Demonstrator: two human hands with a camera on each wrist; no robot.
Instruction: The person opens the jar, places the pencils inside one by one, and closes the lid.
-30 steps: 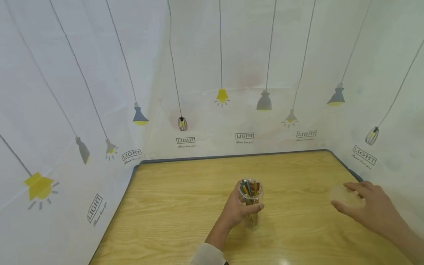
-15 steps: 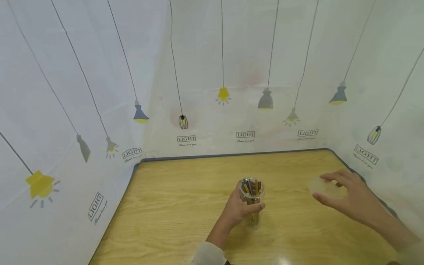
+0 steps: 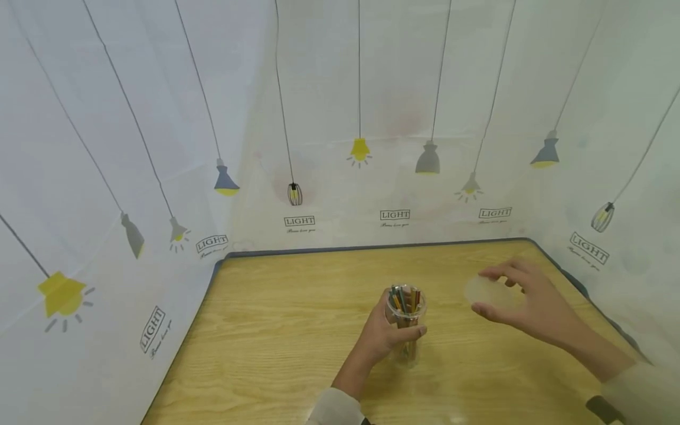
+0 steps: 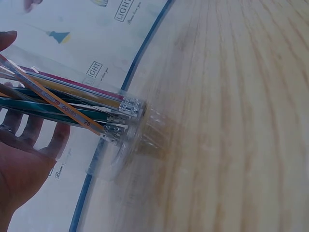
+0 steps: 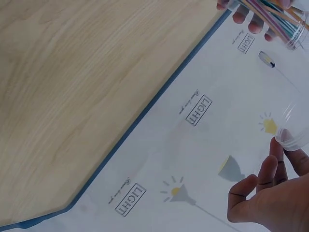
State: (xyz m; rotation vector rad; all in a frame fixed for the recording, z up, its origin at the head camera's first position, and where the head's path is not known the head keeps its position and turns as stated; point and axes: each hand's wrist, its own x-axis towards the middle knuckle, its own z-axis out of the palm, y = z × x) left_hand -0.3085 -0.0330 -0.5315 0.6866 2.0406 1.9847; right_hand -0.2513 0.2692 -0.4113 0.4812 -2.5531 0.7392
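Observation:
My left hand point(image 3: 379, 332) grips a clear plastic jar point(image 3: 408, 353) that stands upright on the table, thumb across its front. Several pencils point(image 3: 405, 300) are inside, their tops visible in its mouth. In the left wrist view the pencils point(image 4: 72, 104) show green, orange and dark red barrels, with the metal-banded ends near the jar's base. To the right of the jar, my right hand point(image 3: 531, 304) pinches a clear round lid point(image 3: 479, 290) by its edge, above the table and apart from the jar. The lid point(image 5: 295, 140) also shows in the right wrist view.
The wood-grain table point(image 3: 276, 330) has a dark blue edge point(image 3: 372, 249) at the back and sides. White sheeting point(image 3: 340, 88) printed with hanging lamps rises behind it and on both sides.
My right hand has moved left toward the jar, carrying the lid. My left hand and the jar have stayed about where they were.

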